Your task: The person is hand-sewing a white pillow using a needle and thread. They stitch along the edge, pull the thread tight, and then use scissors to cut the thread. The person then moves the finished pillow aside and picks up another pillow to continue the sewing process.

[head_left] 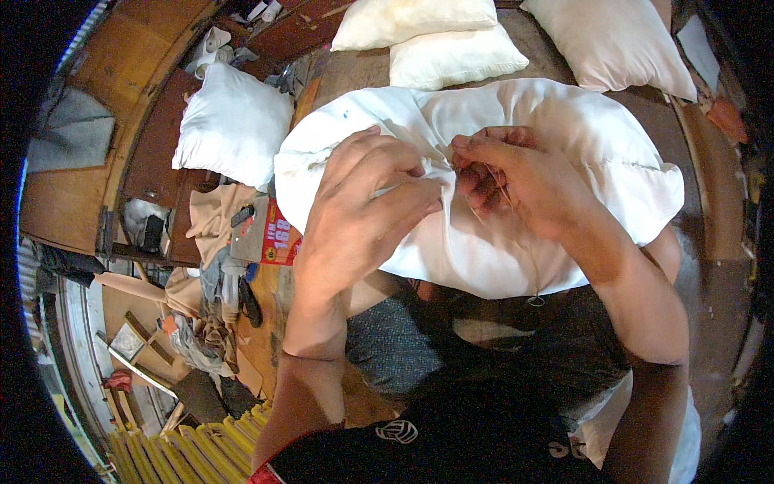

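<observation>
Showing label: a red rectangular package [280,235] with pale print lies left of the lap, partly under a grey-brown card, among cloth scraps.
Pillow: a white stuffed pillow [564,137] lies across the person's lap at centre, its cover smooth toward the right end and gathered into folds at the middle.
Left hand: the left hand [363,210] lies knuckles up on the pillow, fingers curled and pinching the gathered fabric at the seam.
Right hand: the right hand [516,181] meets it from the right, fingertips closed on the same bunched spot (whether a needle sits in them cannot be told); a thin thread [532,274] hangs from it toward the near edge.
Far side: three more white pillows lie beyond, and another pillow [234,121] lies to the left.
Edges and room: bare brown floor [709,242] shows right of the pillow; the left side is crowded with scraps and boards.
</observation>
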### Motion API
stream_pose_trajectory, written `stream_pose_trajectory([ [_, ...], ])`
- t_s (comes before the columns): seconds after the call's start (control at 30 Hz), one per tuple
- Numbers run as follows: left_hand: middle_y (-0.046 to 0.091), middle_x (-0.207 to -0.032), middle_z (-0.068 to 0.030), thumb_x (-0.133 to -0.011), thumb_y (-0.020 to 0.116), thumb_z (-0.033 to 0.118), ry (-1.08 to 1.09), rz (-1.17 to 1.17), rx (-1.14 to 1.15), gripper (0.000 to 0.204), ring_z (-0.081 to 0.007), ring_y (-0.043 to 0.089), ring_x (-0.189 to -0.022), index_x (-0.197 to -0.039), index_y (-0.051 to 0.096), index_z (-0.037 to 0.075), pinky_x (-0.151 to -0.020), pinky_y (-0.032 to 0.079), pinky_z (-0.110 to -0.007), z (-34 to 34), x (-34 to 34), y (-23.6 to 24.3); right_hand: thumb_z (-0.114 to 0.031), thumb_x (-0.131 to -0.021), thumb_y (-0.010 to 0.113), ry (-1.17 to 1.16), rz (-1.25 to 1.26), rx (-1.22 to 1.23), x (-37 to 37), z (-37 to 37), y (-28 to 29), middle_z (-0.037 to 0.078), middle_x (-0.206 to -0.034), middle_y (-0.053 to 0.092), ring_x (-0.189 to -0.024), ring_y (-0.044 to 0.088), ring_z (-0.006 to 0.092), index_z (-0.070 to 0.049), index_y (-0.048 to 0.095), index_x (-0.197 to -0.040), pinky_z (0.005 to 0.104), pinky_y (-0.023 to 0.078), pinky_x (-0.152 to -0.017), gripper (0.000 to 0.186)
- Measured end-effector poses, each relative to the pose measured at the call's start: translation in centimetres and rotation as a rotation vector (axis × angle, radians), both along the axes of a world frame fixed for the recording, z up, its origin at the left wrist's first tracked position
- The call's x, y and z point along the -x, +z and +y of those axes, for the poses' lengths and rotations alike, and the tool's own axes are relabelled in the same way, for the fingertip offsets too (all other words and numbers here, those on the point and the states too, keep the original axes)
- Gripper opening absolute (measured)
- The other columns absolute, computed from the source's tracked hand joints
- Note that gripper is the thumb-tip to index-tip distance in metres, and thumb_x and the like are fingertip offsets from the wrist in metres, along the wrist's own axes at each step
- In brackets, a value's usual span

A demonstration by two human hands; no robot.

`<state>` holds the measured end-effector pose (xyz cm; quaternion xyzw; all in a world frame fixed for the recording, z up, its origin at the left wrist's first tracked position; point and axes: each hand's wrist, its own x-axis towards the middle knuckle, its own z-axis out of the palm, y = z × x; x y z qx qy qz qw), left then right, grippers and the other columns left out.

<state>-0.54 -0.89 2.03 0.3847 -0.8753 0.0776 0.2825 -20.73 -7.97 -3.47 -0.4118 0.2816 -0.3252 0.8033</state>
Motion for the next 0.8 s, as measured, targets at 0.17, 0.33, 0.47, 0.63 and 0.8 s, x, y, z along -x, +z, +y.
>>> stream_pose_trajectory([
  [0.17,0.067,-0.09,-0.0109,-0.069,0.079,0.008,-0.035,0.142,-0.112,0.016,-0.0319,0.065,-0.1,-0.081,0.07,0.002,-0.087,0.05,-0.044,1.4,-0.2,2.0,-0.033,-0.1,0.06,-0.093,0.05,-0.022,0.4,0.4,1.6,0.006,-0.076,0.065,-0.056,0.058,0.0129,-0.001,0.066,-0.094,0.0267,0.049,-0.054,0.033],
  [0.33,0.067,-0.085,-0.0145,-0.083,0.072,0.008,-0.128,0.624,-0.145,0.016,-0.0341,0.066,-0.095,-0.093,0.062,0.0,-0.088,0.051,-0.048,4.7,-2.6,1.4,-0.026,-0.1,0.06,-0.135,0.249,0.349,0.8,0.2,0.3,0.007,-0.084,0.066,-0.061,0.061,0.0135,0.002,0.065,-0.107,0.0295,0.053,-0.059,0.03],
  [0.47,0.066,-0.082,-0.016,-0.095,0.058,0.011,-0.353,1.407,-0.028,0.014,-0.0322,0.068,-0.083,-0.103,0.056,0.0,-0.079,0.055,-0.049,8.6,-3.8,0.1,-0.014,-0.096,0.061,0.031,0.542,0.88,1.6,-0.3,-0.3,0.012,-0.09,0.069,-0.072,0.067,0.0196,0.001,0.065,-0.114,0.034,0.054,-0.067,0.024],
  [0.63,0.052,-0.061,-0.0071,-0.1,0.054,0.012,-0.893,1.788,-0.732,0.02,-0.0166,0.055,-0.045,-0.113,0.044,0.0,-0.039,0.047,-0.033,14.4,-10.3,0.1,-0.006,-0.089,0.059,-0.054,0.678,1.19,2.5,0.9,1.3,0.018,-0.099,0.068,-0.092,0.066,0.0328,0.001,0.067,-0.108,0.0413,0.052,-0.083,0.022],
  [0.8,0.054,-0.064,-0.0058,-0.098,0.058,0.014,0.315,0.913,-1.219,0.017,-0.013,0.054,-0.048,-0.109,0.054,0.001,-0.042,0.042,-0.025,20.5,-15.2,-3.5,-0.007,-0.088,0.059,-0.144,0.836,1.359,3.2,0.8,0.1,0.016,-0.106,0.066,-0.097,0.064,0.0372,-0.001,0.068,-0.105,0.0443,0.05,-0.088,0.021],
])
